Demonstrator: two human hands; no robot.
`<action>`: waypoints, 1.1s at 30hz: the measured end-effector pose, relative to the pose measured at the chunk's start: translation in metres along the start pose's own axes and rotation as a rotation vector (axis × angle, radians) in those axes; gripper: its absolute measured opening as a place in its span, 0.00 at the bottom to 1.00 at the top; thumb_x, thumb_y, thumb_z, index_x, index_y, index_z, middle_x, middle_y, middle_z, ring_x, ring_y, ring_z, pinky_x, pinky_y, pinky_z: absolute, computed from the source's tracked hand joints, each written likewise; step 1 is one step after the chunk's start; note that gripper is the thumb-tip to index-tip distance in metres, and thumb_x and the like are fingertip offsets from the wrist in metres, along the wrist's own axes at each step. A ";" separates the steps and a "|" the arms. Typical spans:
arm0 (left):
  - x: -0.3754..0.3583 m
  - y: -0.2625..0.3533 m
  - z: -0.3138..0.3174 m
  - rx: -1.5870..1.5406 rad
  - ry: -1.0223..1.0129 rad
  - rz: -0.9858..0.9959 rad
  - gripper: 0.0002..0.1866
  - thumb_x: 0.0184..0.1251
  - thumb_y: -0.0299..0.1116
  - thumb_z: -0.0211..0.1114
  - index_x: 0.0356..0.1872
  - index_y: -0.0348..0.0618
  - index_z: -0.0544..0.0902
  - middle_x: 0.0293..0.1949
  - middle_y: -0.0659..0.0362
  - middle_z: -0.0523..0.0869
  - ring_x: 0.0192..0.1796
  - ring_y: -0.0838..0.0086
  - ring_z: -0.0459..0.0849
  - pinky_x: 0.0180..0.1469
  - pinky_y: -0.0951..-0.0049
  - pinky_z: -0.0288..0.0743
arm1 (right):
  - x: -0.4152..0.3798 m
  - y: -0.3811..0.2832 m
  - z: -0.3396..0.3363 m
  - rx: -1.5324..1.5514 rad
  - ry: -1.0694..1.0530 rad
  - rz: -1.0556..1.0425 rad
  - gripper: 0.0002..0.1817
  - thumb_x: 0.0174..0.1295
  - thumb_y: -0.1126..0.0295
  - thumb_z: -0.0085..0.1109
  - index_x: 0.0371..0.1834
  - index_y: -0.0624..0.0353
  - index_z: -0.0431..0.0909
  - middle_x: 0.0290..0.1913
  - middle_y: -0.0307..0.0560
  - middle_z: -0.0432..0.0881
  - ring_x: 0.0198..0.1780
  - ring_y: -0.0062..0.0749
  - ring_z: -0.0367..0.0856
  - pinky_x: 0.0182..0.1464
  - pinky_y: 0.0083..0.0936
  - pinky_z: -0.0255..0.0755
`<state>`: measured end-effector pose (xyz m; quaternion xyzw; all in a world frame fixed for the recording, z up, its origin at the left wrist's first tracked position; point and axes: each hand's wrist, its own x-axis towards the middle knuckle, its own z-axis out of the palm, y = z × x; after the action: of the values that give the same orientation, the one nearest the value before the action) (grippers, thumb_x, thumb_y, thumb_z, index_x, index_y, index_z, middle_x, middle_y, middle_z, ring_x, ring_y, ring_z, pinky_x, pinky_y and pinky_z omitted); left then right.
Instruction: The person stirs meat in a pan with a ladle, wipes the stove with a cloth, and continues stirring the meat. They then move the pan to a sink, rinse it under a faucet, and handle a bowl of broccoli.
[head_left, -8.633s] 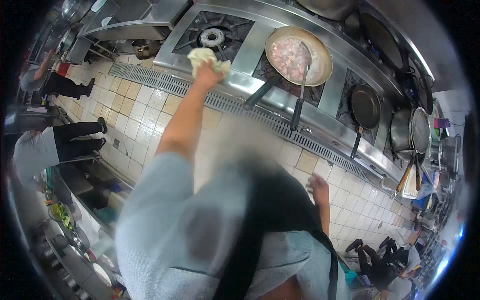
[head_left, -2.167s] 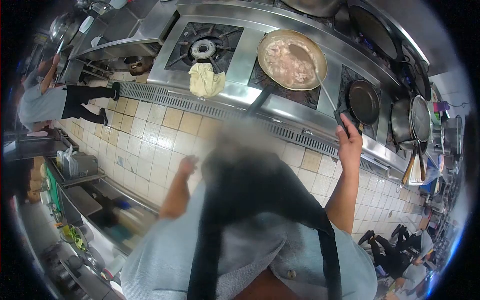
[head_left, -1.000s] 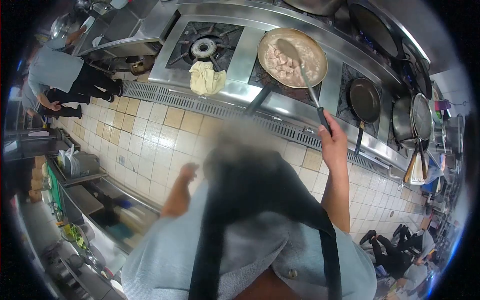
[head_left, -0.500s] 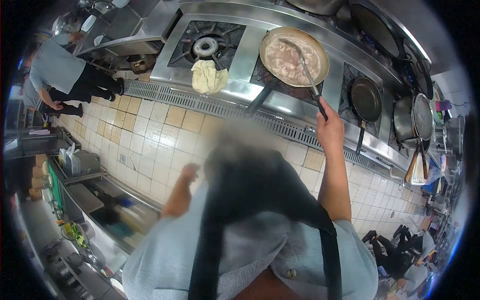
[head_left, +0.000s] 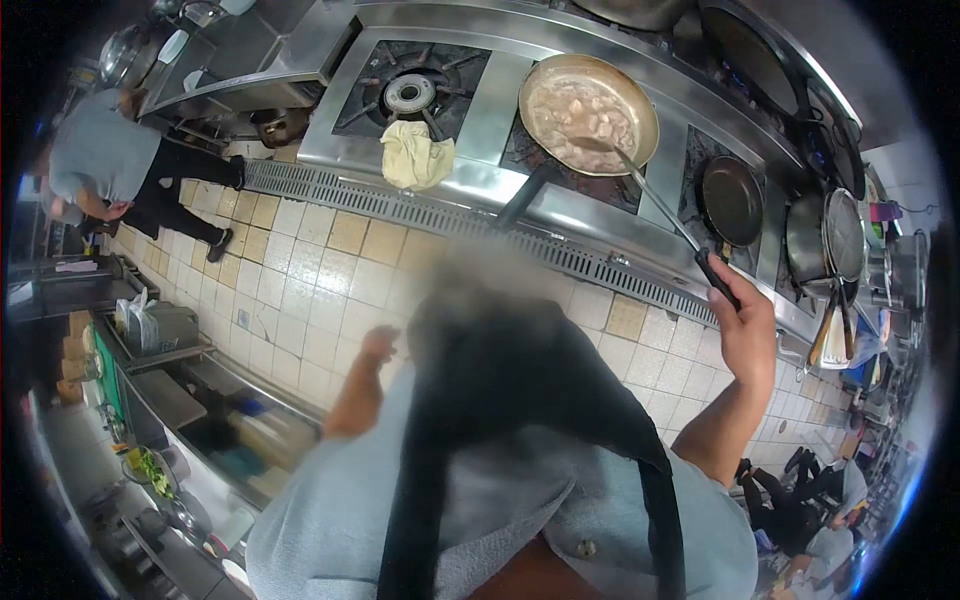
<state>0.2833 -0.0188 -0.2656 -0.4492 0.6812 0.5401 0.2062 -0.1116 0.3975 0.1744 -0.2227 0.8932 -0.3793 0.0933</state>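
Pinkish meat looks only part-cooked, sitting in cloudy liquid in the pan, upper centre; right hand closed round the spoon, right of centre, left hand half-open, seemingly empty, left of centre.

Single head cam, worn on the person's head, looking forward and steeply down past the chest at both hands, wide round-edged view, stove across the top, tiled floor below it.
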 end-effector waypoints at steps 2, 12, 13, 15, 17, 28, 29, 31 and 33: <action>-0.011 0.021 0.001 -0.015 0.027 -0.002 0.24 0.58 0.39 0.62 0.54 0.38 0.74 0.46 0.50 0.80 0.35 0.66 0.80 0.32 0.69 0.73 | -0.003 -0.004 -0.009 -0.065 -0.069 0.063 0.19 0.55 0.79 0.54 0.52 0.63 0.75 0.47 0.57 0.80 0.46 0.35 0.79 0.50 0.23 0.68; -0.004 0.047 0.001 -0.087 0.023 -0.040 0.27 0.61 0.42 0.59 0.59 0.40 0.70 0.49 0.53 0.79 0.38 0.65 0.80 0.35 0.65 0.73 | 0.037 0.055 0.083 -0.311 0.160 0.019 0.20 0.57 0.73 0.55 0.54 0.46 0.76 0.40 0.53 0.78 0.41 0.48 0.77 0.45 0.34 0.70; 0.008 0.031 0.000 0.025 0.007 0.071 0.27 0.61 0.42 0.59 0.59 0.40 0.70 0.49 0.53 0.79 0.37 0.66 0.80 0.35 0.65 0.73 | 0.039 0.057 0.086 -0.264 0.194 0.004 0.19 0.57 0.72 0.55 0.54 0.46 0.76 0.40 0.53 0.78 0.41 0.47 0.77 0.46 0.33 0.69; 0.002 0.033 0.000 -0.004 0.025 0.045 0.27 0.60 0.42 0.59 0.59 0.41 0.70 0.49 0.53 0.79 0.37 0.66 0.80 0.34 0.66 0.72 | 0.041 0.061 0.085 -0.155 0.191 0.018 0.18 0.58 0.72 0.54 0.53 0.49 0.76 0.42 0.53 0.79 0.42 0.43 0.78 0.48 0.30 0.69; -0.005 0.031 -0.001 -0.032 0.040 0.017 0.27 0.60 0.42 0.59 0.59 0.41 0.70 0.49 0.54 0.79 0.37 0.66 0.80 0.34 0.67 0.72 | 0.039 0.063 0.081 -0.047 0.185 0.037 0.18 0.59 0.72 0.54 0.53 0.52 0.76 0.43 0.53 0.80 0.43 0.39 0.79 0.50 0.27 0.68; -0.008 -0.018 0.008 0.058 0.031 0.091 0.27 0.60 0.40 0.61 0.57 0.35 0.71 0.48 0.49 0.79 0.43 0.64 0.80 0.39 0.67 0.73 | 0.040 0.058 0.064 0.284 0.170 0.283 0.17 0.61 0.68 0.54 0.53 0.59 0.76 0.43 0.47 0.81 0.44 0.26 0.76 0.51 0.19 0.65; -0.013 -0.008 0.006 0.046 0.016 0.003 0.27 0.60 0.40 0.61 0.57 0.35 0.71 0.48 0.50 0.79 0.44 0.64 0.80 0.40 0.67 0.73 | 0.041 0.060 0.062 0.283 0.169 0.282 0.17 0.61 0.68 0.54 0.53 0.59 0.76 0.43 0.47 0.81 0.44 0.26 0.76 0.51 0.19 0.65; -0.007 -0.005 0.007 -0.006 0.025 0.016 0.27 0.60 0.41 0.61 0.58 0.37 0.71 0.49 0.51 0.79 0.43 0.64 0.80 0.41 0.66 0.73 | 0.044 0.066 0.060 0.305 0.219 0.228 0.18 0.61 0.68 0.53 0.54 0.59 0.75 0.41 0.46 0.81 0.41 0.25 0.76 0.49 0.20 0.67; -0.008 0.010 0.009 -0.058 0.032 0.030 0.28 0.59 0.42 0.61 0.58 0.38 0.70 0.49 0.52 0.79 0.43 0.64 0.80 0.41 0.66 0.72 | 0.051 0.077 0.068 0.123 0.319 0.058 0.18 0.62 0.68 0.53 0.55 0.57 0.75 0.36 0.42 0.79 0.34 0.20 0.71 0.40 0.17 0.64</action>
<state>0.2776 -0.0071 -0.2568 -0.4531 0.6753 0.5553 0.1740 -0.1590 0.3777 0.0718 -0.1277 0.8778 -0.4609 -0.0255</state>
